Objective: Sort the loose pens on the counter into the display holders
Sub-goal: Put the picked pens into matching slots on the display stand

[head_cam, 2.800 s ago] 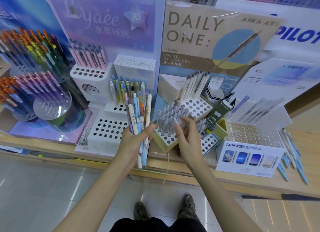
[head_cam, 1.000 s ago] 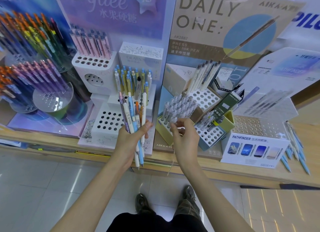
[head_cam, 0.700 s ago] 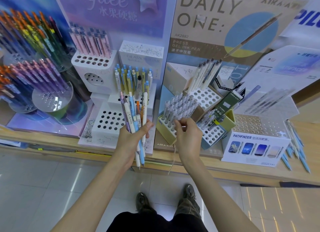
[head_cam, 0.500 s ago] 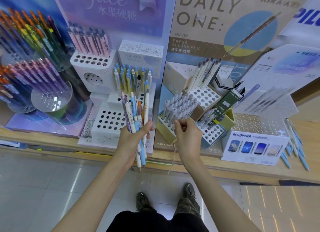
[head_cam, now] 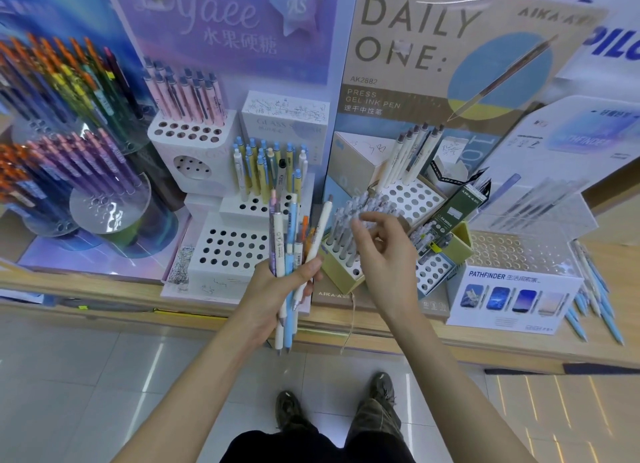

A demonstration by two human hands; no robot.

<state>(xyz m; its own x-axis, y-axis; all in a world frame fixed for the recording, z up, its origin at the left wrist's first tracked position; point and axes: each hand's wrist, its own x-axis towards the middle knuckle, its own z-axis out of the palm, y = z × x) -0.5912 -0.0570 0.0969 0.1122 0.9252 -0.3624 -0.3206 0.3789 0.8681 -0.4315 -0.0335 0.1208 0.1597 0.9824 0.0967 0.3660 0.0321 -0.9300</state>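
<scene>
Nearest you, your left hand [head_cam: 277,286] is clenched round a bundle of mixed pens [head_cam: 294,241], held upright with the tips poking out below your fist. They look light, stiff and slick, so they will probably slide on each other; pinch one high on the barrel and draw it straight up. Just right, your right hand [head_cam: 384,254] is released, fingers loosely spread, above the grey pens [head_cam: 341,234] in the yellow holder [head_cam: 337,275]. Loose blue pens [head_cam: 604,320] lie on the surface [head_cam: 519,345], far right.
</scene>
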